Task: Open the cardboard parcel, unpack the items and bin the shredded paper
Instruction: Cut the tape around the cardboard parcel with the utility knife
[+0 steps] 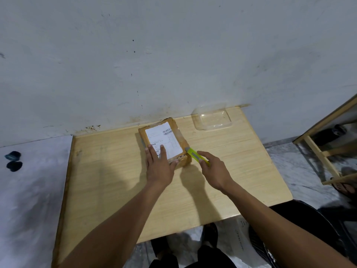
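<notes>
A small brown cardboard parcel [180,139] with a white shipping label lies flat near the back of the light wooden table [108,175]. My left hand [159,166] rests flat on the parcel's near end, fingers spread over the label. My right hand [215,172] grips a yellow-green utility knife [194,154]. The knife's tip touches the parcel's near right corner. The parcel is closed and its contents are hidden.
A clear plastic container [212,118] sits at the table's back right, close to the grey wall. A black bin [301,225] stands off the table's right front corner. A wooden frame [320,151] is at the far right. Two dark objects [13,160] lie at the left.
</notes>
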Demonstrator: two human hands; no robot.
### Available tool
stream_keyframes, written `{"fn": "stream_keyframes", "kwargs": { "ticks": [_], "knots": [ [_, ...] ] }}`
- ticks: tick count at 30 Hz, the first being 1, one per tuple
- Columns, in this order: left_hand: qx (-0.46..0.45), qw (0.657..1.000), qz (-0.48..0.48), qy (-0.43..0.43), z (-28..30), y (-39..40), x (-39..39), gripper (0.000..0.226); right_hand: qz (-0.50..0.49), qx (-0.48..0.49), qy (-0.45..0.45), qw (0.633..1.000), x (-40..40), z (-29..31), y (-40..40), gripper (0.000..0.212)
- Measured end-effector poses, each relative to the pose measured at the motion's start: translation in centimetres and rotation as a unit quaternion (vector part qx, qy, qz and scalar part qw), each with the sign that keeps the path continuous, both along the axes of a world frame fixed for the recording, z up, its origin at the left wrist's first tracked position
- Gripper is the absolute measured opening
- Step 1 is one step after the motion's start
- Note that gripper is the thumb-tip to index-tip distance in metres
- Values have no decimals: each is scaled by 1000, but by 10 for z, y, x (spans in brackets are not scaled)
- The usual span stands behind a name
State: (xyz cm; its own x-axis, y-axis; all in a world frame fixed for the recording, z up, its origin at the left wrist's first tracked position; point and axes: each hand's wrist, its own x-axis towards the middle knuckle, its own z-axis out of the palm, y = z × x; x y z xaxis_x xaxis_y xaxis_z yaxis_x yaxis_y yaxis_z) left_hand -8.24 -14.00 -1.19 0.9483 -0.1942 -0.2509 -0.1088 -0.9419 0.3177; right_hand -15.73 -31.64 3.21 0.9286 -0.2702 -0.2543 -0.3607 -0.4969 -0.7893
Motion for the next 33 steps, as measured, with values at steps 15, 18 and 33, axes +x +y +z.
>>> {"fn": "stream_keyframes", "kwargs": {
  "ticks": [15,18,33],
  "knots": [
    [107,952,-287,27,21,34,48,89,-32,-17,-36,999,-22,-14,1,32],
    [105,957,-271,12,17,33,43,86,-42,-15,-30,999,-19,-14,2,32],
    [109,965,-234,-49,16,31,67,102,-84,-15,-16,996,-6,-8,-7,34]
  ]
}}
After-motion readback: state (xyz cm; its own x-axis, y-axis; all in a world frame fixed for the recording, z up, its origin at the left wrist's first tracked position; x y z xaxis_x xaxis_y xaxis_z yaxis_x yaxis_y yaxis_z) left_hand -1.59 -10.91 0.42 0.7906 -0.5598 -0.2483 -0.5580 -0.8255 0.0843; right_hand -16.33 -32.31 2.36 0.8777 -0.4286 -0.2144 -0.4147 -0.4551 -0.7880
